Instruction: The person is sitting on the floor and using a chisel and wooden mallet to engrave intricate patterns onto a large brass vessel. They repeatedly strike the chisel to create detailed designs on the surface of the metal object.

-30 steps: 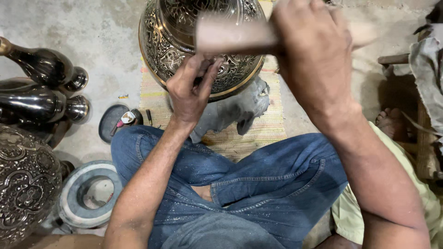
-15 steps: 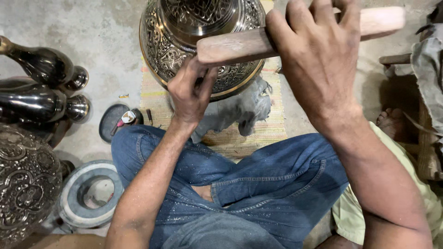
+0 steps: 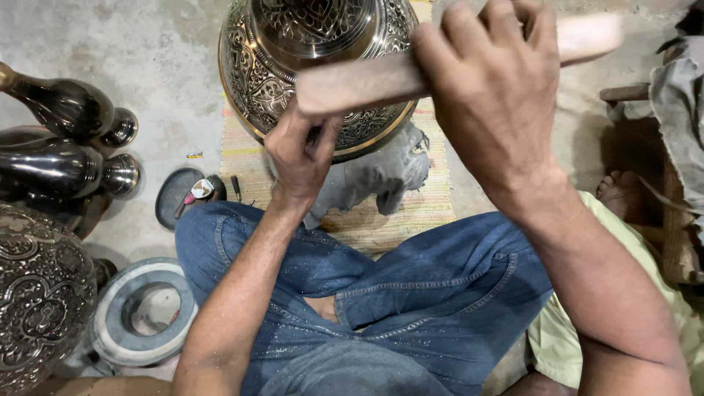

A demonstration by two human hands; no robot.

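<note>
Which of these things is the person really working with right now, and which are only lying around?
In use:
engraved metal vessel
wooden mallet, gripped by right hand
left hand, held against the vessel
grey cloth under it

Lying about:
dark vases
grey ring
striped mat

vessel (image 3: 323, 44) on mat (image 3: 411, 213), ahead of knees | mallet (image 3: 381, 77) over it | bottles (image 3: 66, 139) left | ring (image 3: 139, 312) by left knee

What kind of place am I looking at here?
Likely a metal-craft workshop with work done on the floor: an engraved brass vessel sits on a woven mat, the right hand holds a wooden mallet, and dark metal vases lie on the concrete floor.
</note>
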